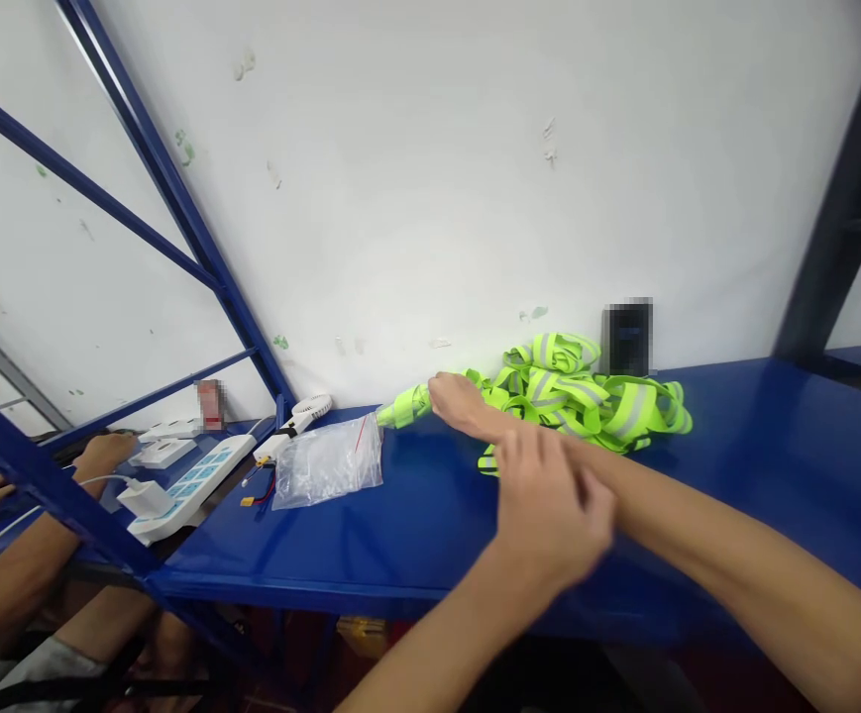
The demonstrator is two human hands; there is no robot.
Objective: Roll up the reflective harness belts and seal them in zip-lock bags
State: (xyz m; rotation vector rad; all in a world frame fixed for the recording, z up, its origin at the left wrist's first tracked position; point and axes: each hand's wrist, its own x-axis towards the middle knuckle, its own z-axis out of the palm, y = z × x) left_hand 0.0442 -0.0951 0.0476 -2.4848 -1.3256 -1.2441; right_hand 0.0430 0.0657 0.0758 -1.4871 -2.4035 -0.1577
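My right hand (461,404) reaches across to the left, its fingers closed at the end of a folded neon-yellow reflective strap (407,406). To its right lies a tangled pile of reflective straps (568,396) with grey stripes, against the wall. My left hand (549,505) is nearer to me, in front of my right forearm and overlapping it in view. Its fingers are curled; whether they touch the forearm or hold anything is hidden. A clear zip bag (330,463) lies flat on the blue shelf (430,525), its corner beside the folded strap.
A small white fan (300,421) and a short cable with a yellow connector (256,500) lie left of the bag. A white power strip (192,490) is beyond the blue frame post (199,233). Another person's arm (36,550) is there. A dark pixelated object (627,337) leans on the wall.
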